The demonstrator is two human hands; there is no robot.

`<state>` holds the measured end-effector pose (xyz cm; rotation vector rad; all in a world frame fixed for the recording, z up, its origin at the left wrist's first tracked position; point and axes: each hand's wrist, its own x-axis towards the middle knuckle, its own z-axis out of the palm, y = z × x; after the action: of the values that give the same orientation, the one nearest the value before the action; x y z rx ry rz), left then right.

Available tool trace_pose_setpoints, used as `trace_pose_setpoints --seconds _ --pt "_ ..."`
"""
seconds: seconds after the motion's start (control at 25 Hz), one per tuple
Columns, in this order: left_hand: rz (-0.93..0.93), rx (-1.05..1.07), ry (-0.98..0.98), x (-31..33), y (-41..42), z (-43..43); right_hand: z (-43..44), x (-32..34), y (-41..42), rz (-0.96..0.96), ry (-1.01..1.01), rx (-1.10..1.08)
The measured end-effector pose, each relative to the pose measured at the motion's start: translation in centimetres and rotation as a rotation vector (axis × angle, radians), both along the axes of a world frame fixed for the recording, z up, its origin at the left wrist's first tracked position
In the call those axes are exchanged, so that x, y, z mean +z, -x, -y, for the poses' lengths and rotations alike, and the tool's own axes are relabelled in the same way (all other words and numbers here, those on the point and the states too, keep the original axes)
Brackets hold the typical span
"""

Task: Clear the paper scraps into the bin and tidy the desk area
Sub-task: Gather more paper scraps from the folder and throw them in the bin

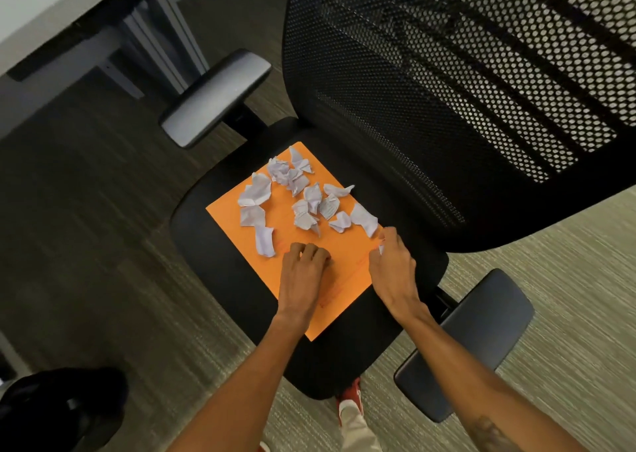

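An orange folder (344, 279) lies flat on the black seat of an office chair (220, 245). Several crumpled white paper scraps (304, 196) are scattered over its far half. My left hand (303, 272) rests on the folder's middle with its fingers curled under; whether it holds a scrap is hidden. My right hand (392, 265) sits at the folder's right edge, its fingertips pinched on a small white scrap (381, 247).
The chair's mesh backrest (464, 90) rises at the upper right, with an armrest (213, 97) at the left and another (468, 341) at the right. A desk edge (41, 14) fills the top-left corner. A black bin (58, 413) stands at the bottom left on carpet.
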<state>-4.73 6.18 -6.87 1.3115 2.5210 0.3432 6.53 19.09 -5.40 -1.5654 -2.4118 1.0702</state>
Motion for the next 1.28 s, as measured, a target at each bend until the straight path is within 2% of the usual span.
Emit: trace_pose_setpoints --seconds 0.08,0.16,0.32,0.4,0.52,0.68,0.76,1.0,1.12,1.28 --pt "-0.096 0.062 -0.106 0.2 0.2 0.2 0.0 0.3 0.1 -0.064 -0.046 0.029" --pt "-0.087 0.131 -0.218 0.3 0.9 0.1 -0.3 0.3 0.4 -0.055 -0.138 0.100" --pt "0.190 0.271 -0.327 1.0 3.1 -0.9 -1.6 0.1 1.7 0.010 -0.261 0.142" --pt "0.240 0.340 -0.299 1.2 3.9 -1.7 -2.4 0.0 2.6 0.036 -0.260 0.140" --pt "0.271 0.326 -0.255 1.0 5.0 -2.5 -3.4 -0.2 3.7 0.104 -0.112 0.192" --pt "0.160 0.236 0.037 0.1 6.1 -3.2 -4.1 -0.9 4.1 0.299 0.028 0.299" --pt "0.136 0.222 0.137 -0.3 6.0 -3.3 -3.8 -1.2 3.8 0.325 0.070 0.306" --pt "0.054 0.183 0.073 -0.7 4.6 -2.3 -1.9 -1.5 2.0 0.237 -0.035 0.247" --pt "0.102 0.178 0.006 0.1 4.1 -1.9 -1.0 -1.6 1.5 0.191 -0.074 0.218" --pt "0.118 0.175 -0.086 1.3 3.3 -1.3 -0.3 -0.8 1.2 0.021 -0.105 0.101"
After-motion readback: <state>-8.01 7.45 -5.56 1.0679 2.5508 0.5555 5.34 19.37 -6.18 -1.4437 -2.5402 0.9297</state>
